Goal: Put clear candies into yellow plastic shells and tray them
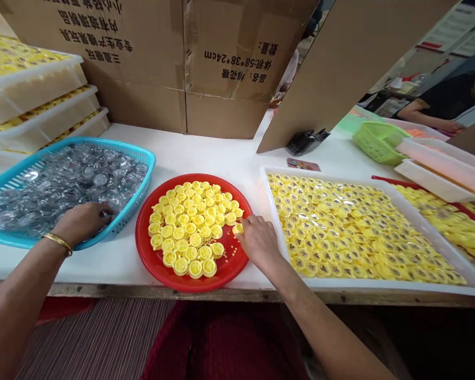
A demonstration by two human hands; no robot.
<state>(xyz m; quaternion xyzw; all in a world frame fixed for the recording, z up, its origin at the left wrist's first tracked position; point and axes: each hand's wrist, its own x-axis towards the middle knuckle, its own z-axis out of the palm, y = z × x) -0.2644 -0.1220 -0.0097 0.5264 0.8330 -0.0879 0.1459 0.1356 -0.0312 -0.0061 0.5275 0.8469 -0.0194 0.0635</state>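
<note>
My left hand (86,221) reaches over the near rim of a blue basket (152,163) filled with small clear plastic caps (100,180). Its fingers are curled among the caps, and whatever they pinch is hidden. At the right rim of a round red tray (150,266), my right hand (259,240) grips a small yellow cup (238,228) between thumb and fingers. Many similar yellow cups (190,228) stand together on the tray, with tiny yellow bits (230,254) scattered on its red surface.
A white tray (275,224) of yellow pieces under clear covers lies to the right. Stacked white trays (35,87) stand at the left. Cardboard (142,68) walls the back. A green basket (380,142) and another person (439,105) are at the far right.
</note>
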